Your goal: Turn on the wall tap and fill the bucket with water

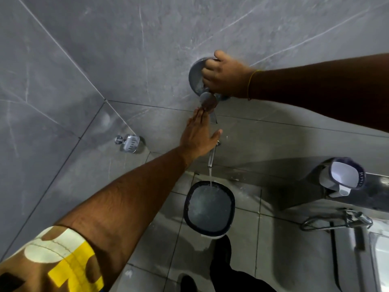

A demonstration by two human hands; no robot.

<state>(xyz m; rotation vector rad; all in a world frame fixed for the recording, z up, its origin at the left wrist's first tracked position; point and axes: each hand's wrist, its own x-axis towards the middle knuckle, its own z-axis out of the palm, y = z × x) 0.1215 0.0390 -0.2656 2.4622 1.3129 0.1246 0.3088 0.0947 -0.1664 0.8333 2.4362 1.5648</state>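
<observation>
My right hand (225, 73) is closed around the tap handle on the round chrome wall plate (194, 75). A chrome knob (208, 101) sticks out just below it. My left hand (199, 134) lies flat with fingers spread against the grey wall, fingertips touching that knob. Below my left hand a chrome spout (212, 155) pours a thin stream of water into a dark-rimmed bucket (187, 209) on the floor. The bucket holds water close to its rim.
A chrome soap dish (131, 142) is fixed to the left wall. A white and dark mug (342, 175) sits on a ledge at the right, with a hose fitting (336, 221) below it. My dark-trousered leg (227, 268) stands just in front of the bucket.
</observation>
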